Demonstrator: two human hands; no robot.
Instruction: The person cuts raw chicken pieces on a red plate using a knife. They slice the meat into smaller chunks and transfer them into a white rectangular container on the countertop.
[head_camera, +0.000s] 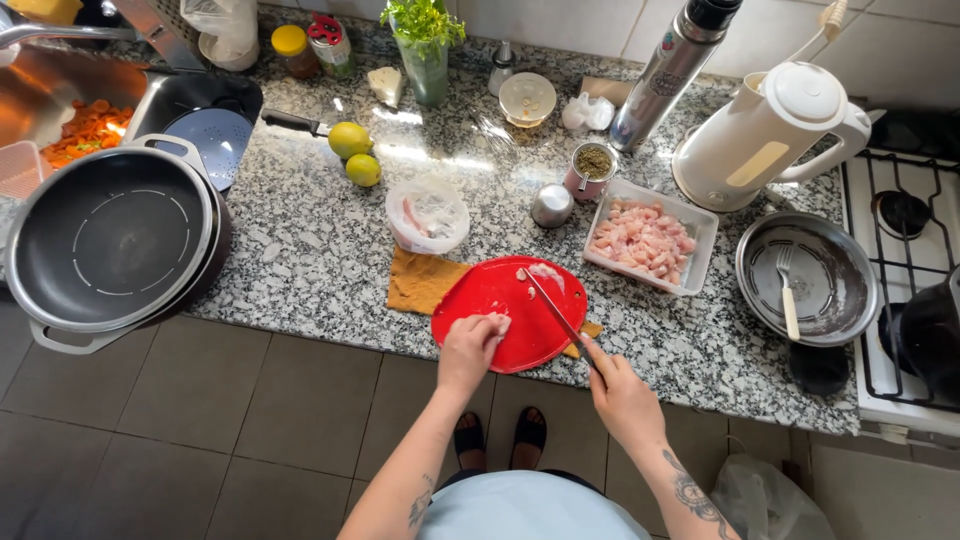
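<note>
My left hand (468, 349) rests on the near edge of a red cutting board (497, 293), its fingers closed on a pale piece of raw chicken (494, 323). My right hand (620, 391) grips the handle of a knife (550, 305). The blade slants up and to the left across the board, and its tip lies near a small scrap of meat (545, 272) at the board's far side. The board sits on a folded mustard-yellow cloth (418, 280) on the speckled granite counter (310, 240).
A white tray of diced chicken (648, 240) and a plastic tub (427, 215) stand behind the board. Right: a steel bowl with a fork (806, 280), a white kettle (765, 135), a stove (905, 280). Left: stacked pans (110, 245), two lemons (355, 152), a sink.
</note>
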